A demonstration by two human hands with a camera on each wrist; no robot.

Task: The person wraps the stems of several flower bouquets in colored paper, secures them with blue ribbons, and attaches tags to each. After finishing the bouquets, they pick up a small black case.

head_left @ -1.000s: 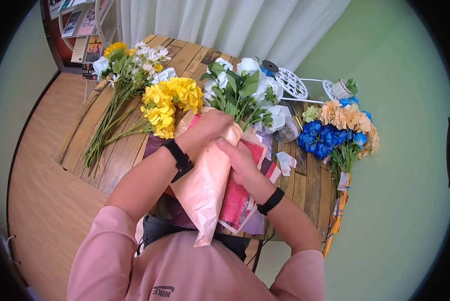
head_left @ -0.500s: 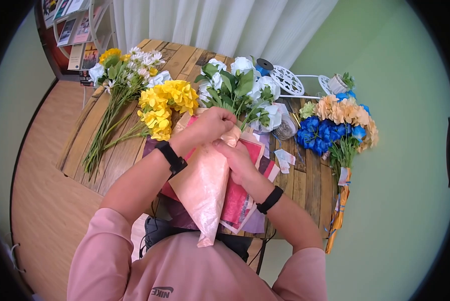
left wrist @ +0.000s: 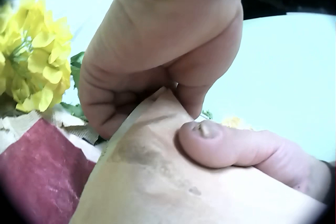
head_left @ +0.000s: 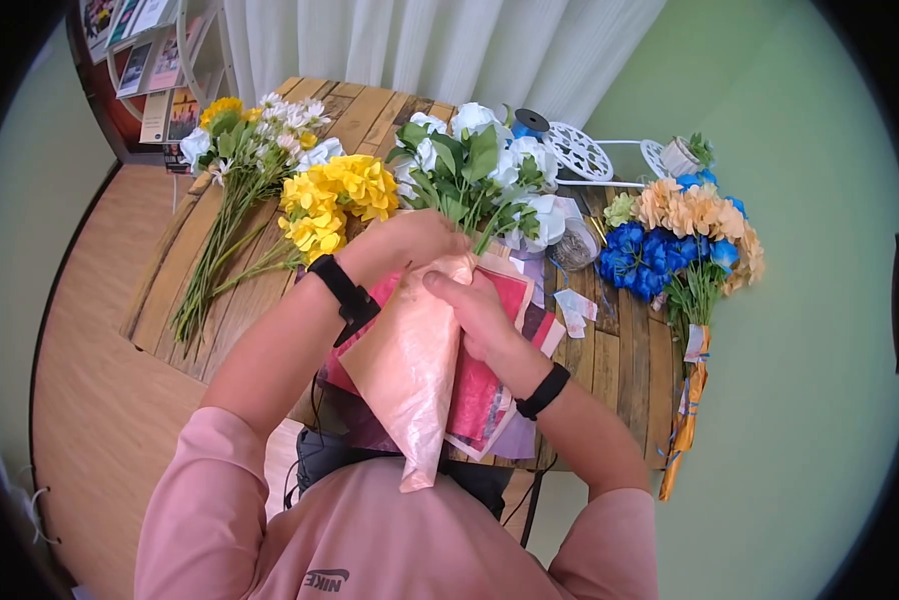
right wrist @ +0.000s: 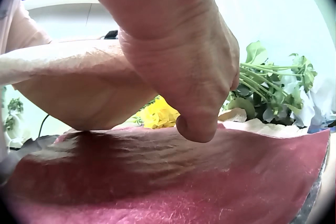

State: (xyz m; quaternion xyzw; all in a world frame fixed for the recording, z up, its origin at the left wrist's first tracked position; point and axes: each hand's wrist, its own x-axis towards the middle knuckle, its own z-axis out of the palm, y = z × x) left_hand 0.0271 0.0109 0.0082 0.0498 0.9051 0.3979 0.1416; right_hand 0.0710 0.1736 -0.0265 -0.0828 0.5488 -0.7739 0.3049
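Green wall (head_left: 789,110) and white curtain (head_left: 369,45) back the work area; the work surface is a plank-topped wooden table (head_left: 609,385). The workpiece, a peach paper cone (head_left: 409,350), is located directly in front of my torso, above layered red sheets (head_left: 484,400). Its long axis runs roughly fore and aft: the narrow tip is near my torso, and the far end points away, toward the white flowers (head_left: 484,155). Both of my hands are at that far end. My left hand (head_left: 424,240) is curled closed, thumb opposed to fingers, pinching the upper corner of the paper; it is the hand nearer the white flowers. My right hand (head_left: 484,315) is just beside it, nearer to me and on the right flank of the cone, gripping the paper with the thumb laid across the upper face. Yellow flowers (head_left: 359,185) lie to the left of the gripped end. Whether the underside of the cone touches the sheets, and whether any stem is inside it, I cannot tell.
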